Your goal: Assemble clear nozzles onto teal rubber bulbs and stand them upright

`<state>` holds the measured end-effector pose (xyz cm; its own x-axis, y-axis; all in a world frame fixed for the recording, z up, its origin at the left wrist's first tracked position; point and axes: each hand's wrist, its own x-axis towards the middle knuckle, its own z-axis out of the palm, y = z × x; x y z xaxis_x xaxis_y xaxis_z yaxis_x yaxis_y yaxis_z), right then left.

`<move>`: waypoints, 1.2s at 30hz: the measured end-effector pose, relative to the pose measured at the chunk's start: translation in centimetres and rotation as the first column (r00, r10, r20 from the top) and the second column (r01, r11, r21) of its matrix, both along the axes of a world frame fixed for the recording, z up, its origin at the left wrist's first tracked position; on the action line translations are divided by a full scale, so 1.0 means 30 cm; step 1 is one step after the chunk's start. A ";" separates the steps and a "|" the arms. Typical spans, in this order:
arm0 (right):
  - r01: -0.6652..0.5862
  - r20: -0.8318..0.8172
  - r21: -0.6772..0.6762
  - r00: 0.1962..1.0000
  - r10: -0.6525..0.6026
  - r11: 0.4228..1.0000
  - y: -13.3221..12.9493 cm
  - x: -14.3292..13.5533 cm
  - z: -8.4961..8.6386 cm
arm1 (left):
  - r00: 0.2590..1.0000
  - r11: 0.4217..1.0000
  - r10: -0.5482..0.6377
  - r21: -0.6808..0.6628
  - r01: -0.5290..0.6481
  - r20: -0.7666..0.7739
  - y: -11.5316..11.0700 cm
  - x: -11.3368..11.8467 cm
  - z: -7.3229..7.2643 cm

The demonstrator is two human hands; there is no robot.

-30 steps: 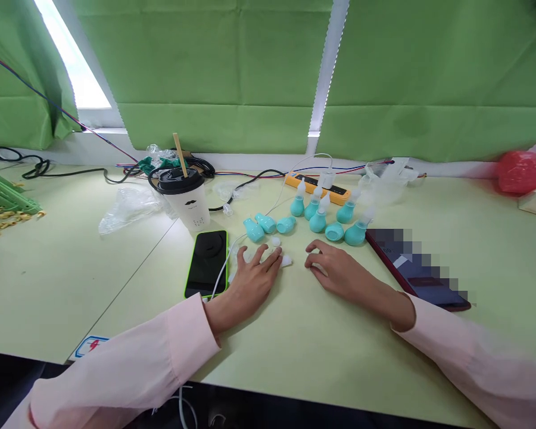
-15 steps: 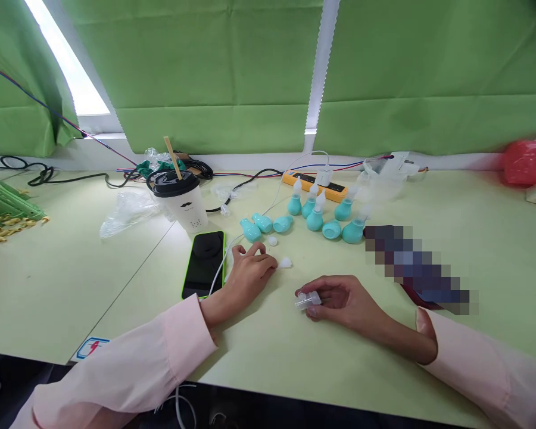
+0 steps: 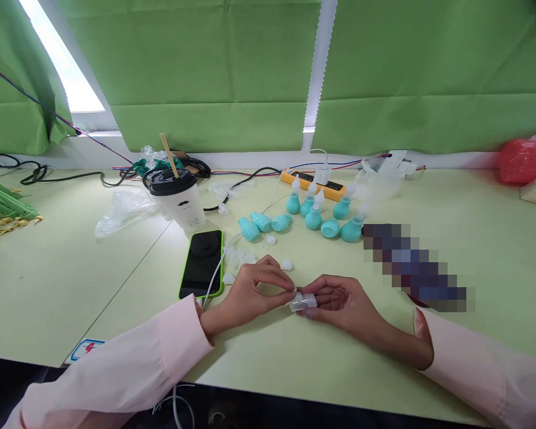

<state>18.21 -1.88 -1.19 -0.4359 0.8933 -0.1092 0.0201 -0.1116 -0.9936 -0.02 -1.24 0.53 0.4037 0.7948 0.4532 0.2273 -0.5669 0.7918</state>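
Observation:
My right hand (image 3: 347,304) holds a short clear plastic tube fitting (image 3: 304,302) between thumb and fingers, just above the table. Thumb and forefinger of my left hand (image 3: 256,291) are pinched at the tube's upper left side, on a small translucent piece (image 3: 297,292) mostly hidden by the fingertips. Behind my left hand lie loose small translucent pieces (image 3: 239,256) and a white cap-like piece (image 3: 286,265). Farther back, several teal squeeze bulbs (image 3: 313,219) stand or lie in a group, some with clear pointed tips.
A green-cased phone (image 3: 201,262) with a white cable lies left of my left hand. Behind it stands a lidded paper cup (image 3: 185,205) with a straw. An orange power strip (image 3: 335,188) sits behind the bulbs. A pixelated dark object (image 3: 411,265) lies to the right.
My left hand has moved right and towards me, from the loose translucent pieces to the tube, its fingers now pinched. My right hand has stayed nearly in place, still holding the tube.

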 end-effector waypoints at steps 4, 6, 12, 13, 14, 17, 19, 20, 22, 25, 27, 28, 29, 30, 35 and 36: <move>0.010 -0.001 0.013 1.000 -0.010 1.000 -0.002 0.000 -0.006 | 0.999 0.997 -0.053 -0.054 0.053 -0.001 -0.008 0.000 0.008; 0.014 -0.001 0.016 1.000 -0.014 1.000 -0.003 0.001 -0.006 | 0.998 0.997 -0.059 -0.046 0.057 -0.024 -0.013 0.000 0.015; 0.044 -0.005 0.000 0.999 -0.044 0.999 -0.006 0.000 -0.005 | 0.996 0.998 -0.019 0.051 0.024 -0.092 -0.022 0.001 0.023; 0.038 -0.010 -0.003 0.999 -0.038 0.999 -0.006 0.000 -0.005 | 0.995 0.997 -0.012 0.069 0.019 -0.100 -0.022 0.001 0.023; 0.028 -0.014 -0.005 1.000 -0.028 1.000 -0.005 0.000 -0.005 | 0.995 0.996 -0.006 0.084 0.015 -0.104 -0.022 0.001 0.022; 0.014 -0.013 -0.003 1.000 -0.014 1.000 -0.004 0.000 -0.006 | 0.996 0.993 -0.003 0.115 0.013 -0.089 -0.021 0.002 0.018; 0.012 -0.010 -0.001 1.000 -0.012 1.000 -0.003 -0.001 -0.006 | 0.997 0.992 -0.015 0.126 0.024 -0.074 -0.021 0.001 0.014; 0.007 -0.010 -0.002 1.000 -0.007 1.000 -0.003 -0.001 -0.006 | 0.998 0.991 -0.019 0.130 0.028 -0.067 -0.020 0.001 0.012; 0.000 -0.012 -0.004 1.000 0.000 1.000 -0.003 -0.001 -0.006 | 0.998 0.993 -0.023 0.118 0.030 -0.060 -0.020 0.000 0.008; -0.006 -0.024 -0.006 1.000 0.006 1.000 -0.004 -0.001 -0.006 | 0.998 0.999 -0.028 0.039 0.031 -0.062 -0.020 -0.003 0.006; -0.008 -0.037 -0.005 0.999 0.008 1.000 -0.005 -0.001 -0.006 | 0.997 0.999 -0.034 -0.008 0.034 -0.067 -0.020 -0.006 0.007; -0.009 -0.042 -0.005 0.999 0.009 1.000 -0.005 -0.001 -0.006 | 0.997 0.999 -0.037 -0.022 0.036 -0.072 -0.020 -0.007 0.008; -0.010 -0.046 -0.006 0.999 0.010 1.000 -0.006 -0.001 -0.006 | 0.996 0.999 -0.041 -0.031 0.039 -0.077 -0.020 -0.009 0.009; -0.010 -0.049 -0.009 0.999 0.010 1.000 -0.006 -0.001 -0.006 | 0.995 0.998 -0.046 -0.039 0.043 -0.084 -0.021 -0.010 0.011; 0.001 -0.073 -0.021 0.997 -0.002 1.000 -0.005 -0.002 -0.002 | 0.996 0.996 -0.058 -0.066 0.054 -0.072 -0.024 -0.011 0.012; 0.003 -0.076 -0.021 0.997 -0.004 1.000 -0.005 -0.002 -0.002 | 0.996 0.997 -0.055 -0.062 0.051 -0.070 -0.024 -0.011 0.011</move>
